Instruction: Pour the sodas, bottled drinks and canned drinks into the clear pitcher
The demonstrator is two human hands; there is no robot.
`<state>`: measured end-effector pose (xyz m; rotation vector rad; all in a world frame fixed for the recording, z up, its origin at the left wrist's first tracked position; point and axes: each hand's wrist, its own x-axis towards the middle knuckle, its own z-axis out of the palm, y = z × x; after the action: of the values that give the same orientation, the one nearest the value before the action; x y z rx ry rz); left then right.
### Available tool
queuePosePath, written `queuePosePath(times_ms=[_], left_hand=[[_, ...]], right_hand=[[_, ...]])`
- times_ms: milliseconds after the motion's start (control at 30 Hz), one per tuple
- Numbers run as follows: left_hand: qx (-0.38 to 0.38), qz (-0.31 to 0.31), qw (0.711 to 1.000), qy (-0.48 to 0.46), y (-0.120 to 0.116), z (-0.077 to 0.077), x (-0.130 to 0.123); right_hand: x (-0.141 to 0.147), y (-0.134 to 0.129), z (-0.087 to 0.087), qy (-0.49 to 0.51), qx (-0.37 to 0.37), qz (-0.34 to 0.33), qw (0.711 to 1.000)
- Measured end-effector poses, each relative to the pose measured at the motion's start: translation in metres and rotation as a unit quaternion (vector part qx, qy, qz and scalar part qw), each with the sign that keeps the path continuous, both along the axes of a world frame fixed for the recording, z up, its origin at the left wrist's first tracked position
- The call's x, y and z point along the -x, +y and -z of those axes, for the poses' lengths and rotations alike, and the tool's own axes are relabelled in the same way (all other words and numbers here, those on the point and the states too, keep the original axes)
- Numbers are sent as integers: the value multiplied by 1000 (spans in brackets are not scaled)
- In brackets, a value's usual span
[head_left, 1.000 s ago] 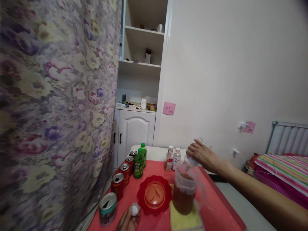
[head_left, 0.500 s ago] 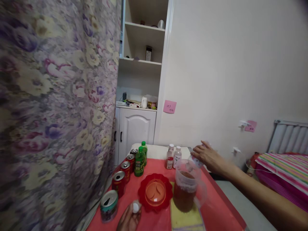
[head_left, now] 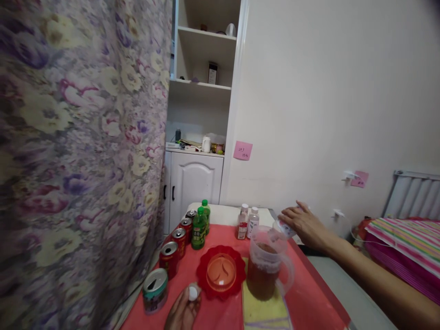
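Note:
My left hand is closed on a white bottle cap, low over the front of the table. My right hand grips a small clear bottle, tipped with its mouth to the left over a clear plastic pitcher. Brown liquid fills much of the pitcher, which stands on a yellow cloth. Between my hands lies a red scalloped dish with an orange round inside. Two capped bottles, one with a red label and one with a white label, stand behind the pitcher.
Along the left edge stand a teal-rimmed can, several red cans and two green bottles. A red cloth covers the table. A floral curtain hangs at left; a bed is at right.
My right hand and the tilted bottle have shifted slightly to the right. My left hand still holds the cap in nearly the same place. The view has moved a little.

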<state>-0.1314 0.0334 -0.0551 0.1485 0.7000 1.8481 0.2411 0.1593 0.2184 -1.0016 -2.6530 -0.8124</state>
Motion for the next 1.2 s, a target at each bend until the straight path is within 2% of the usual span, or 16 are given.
queuePosePath(times_ms=[300,467,567,633,700,800,933,1033,1100,1200], left_hand=[[-13,-6,1000,-1,-2,-2,-2],[-13,-3,1000,16,-3,-5,-3],[-14,-4,1000,19,-2,-6,-3],[-16,-4,1000,21,-3,-6,-4],[-18,-3,1000,24,-4,-7,-5],[-19,-2,999,32,-6,-9,-8],[-15,-12,999,48,-7,-10,-10],[-6,-16,998,63,-9,-10,-10],[-1,-20,997,72,-13,-12,-13],[0,-12,996,93,-20,-21,-23]], right_hand=[[-6,2,2,19,13,6,1000],[-10,-3,3,34,50,23,998],[-17,-5,4,104,78,52,990],[-22,-12,7,191,132,52,971],[-22,-26,15,297,202,36,932],[-11,-57,44,443,308,3,842],[23,-93,104,478,481,-121,725],[48,-106,141,518,554,-168,630],[60,-108,160,528,580,-179,594],[76,-103,196,519,616,-176,567]])
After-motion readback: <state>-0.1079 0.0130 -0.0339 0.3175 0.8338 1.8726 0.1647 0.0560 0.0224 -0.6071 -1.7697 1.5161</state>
